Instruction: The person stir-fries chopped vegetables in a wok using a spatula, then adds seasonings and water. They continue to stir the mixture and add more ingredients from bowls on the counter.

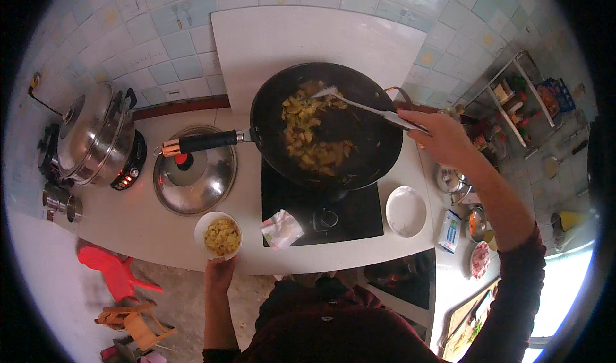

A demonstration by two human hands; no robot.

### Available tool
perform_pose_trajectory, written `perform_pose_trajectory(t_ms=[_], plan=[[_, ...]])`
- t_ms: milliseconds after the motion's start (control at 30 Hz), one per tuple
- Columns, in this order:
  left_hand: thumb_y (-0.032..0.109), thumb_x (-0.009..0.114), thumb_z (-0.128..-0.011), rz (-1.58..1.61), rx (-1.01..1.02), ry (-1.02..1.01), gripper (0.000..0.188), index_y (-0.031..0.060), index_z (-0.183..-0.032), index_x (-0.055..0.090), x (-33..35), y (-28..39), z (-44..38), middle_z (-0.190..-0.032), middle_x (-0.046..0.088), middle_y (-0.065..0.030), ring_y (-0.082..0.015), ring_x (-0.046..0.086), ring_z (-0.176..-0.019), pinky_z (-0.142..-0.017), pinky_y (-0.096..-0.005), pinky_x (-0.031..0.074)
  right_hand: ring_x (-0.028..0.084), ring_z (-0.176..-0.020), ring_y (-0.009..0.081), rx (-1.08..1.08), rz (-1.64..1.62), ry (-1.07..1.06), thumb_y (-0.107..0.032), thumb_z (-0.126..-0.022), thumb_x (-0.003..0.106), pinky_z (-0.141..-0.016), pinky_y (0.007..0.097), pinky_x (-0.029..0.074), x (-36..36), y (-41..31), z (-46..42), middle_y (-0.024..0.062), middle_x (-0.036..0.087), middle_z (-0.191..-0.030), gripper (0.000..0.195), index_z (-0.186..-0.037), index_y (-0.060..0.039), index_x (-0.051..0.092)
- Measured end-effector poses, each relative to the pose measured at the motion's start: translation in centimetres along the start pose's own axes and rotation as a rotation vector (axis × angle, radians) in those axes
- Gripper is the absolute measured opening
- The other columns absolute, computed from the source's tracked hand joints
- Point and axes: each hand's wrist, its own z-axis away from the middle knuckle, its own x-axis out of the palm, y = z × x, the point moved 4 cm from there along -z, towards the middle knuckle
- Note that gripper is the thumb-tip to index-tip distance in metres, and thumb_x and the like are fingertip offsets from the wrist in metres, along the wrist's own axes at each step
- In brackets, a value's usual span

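My left hand (pixel 220 272) grips the near rim of a white bowl (pixel 198 228) by the counter's front edge. Yellowish cooked pieces (pixel 222 236) fill much of this bowl. My right hand (pixel 440 136) is closed around the handle of a spatula (pixel 363 108). The spatula's blade reaches into a black wok (pixel 368 156), near the far side of the food. More yellow-brown cooked pieces (pixel 303 127) lie on the wok's left half and lower middle. The wok sits over a black induction cooktop (pixel 356 218), its long handle (pixel 207 142) pointing left.
A steel wok lid (pixel 211 185) lies beneath the handle. On the left stands a steel electric steamer (pixel 96 136) with lit buttons. A crumpled cloth or tissue (pixel 282 229) rests on the cooktop; right of it is a white bowl (pixel 406 212). A raw-meat plate (pixel 480 261) and cutting board (pixel 457 322) are farther right.
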Motion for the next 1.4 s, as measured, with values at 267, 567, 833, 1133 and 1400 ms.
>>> perform_pose_trajectory(t_ms=[267,567,833,1133,1400], plan=[[0.002,0.067,-0.076,0.052,-0.092,-0.061,0.049,0.0018,-0.122,0.052,-0.7,-1.0,0.8,-0.126,0.055,-0.0098,-0.0272,0.053,-0.116,-0.099,-0.0432,0.045,0.064,-0.073,0.0194,0.098,-0.05,-0.273,-0.011,-0.083,0.063,-0.07,0.0326,0.05,-6.2,0.8,2.2,0.0143,0.068,-0.09,0.038,-0.12,-0.0047,0.062],[0.01,0.062,-0.083,-0.082,-0.259,0.068,0.03,-0.0025,-0.11,0.057,3.1,-1.4,5.7,-0.117,0.059,-0.0228,-0.0385,0.053,-0.115,-0.103,-0.0487,0.041,0.062,-0.097,0.0295,0.039,0.109,-0.264,-0.024,-0.083,0.065,-0.085,0.0422,0.047,-6.5,1.3,3.9,0.0144,0.066,-0.107,0.036,-0.117,-0.0129,0.065],[0.005,0.06,-0.083,-0.08,-0.194,0.132,0.028,-0.0012,-0.11,0.056,3.0,-0.9,6.0,-0.113,0.061,-0.0192,-0.0342,0.057,-0.11,-0.1,-0.0451,0.044,0.064,-0.094,0.0279,-0.101,0.01,-0.237,-0.017,-0.081,0.066,-0.084,0.0394,0.048,-3.4,-1.6,3.0,0.014,0.067,-0.107,0.037,-0.117,-0.0124,0.066],[0.003,0.057,-0.084,0.053,-0.167,0.098,0.02,-0.0011,-0.103,0.059,0.7,-1.6,4.7,-0.11,0.063,-0.0159,-0.0293,0.058,-0.107,-0.099,-0.0399,0.045,0.066,-0.068,0.0174,0.221,0.044,-0.427,-0.008,-0.075,0.067,-0.068,0.0304,0.051,-13.0,-0.7,5.4,0.0122,0.071,-0.088,0.041,-0.116,-0.0085,0.067],[0.002,0.058,-0.081,0.087,-0.213,0.088,0.02,-0.0006,-0.101,0.062,2.4,-1.1,5.0,-0.107,0.063,-0.014,-0.0277,0.058,-0.107,-0.101,-0.0385,0.044,0.063,-0.069,0.0236,0.018,-0.165,-0.169,-0.015,-0.084,0.063,-0.07,0.0358,0.049,-2.6,-0.2,0.5,0.0141,0.067,-0.094,0.041,-0.124,-0.0096,0.06]])
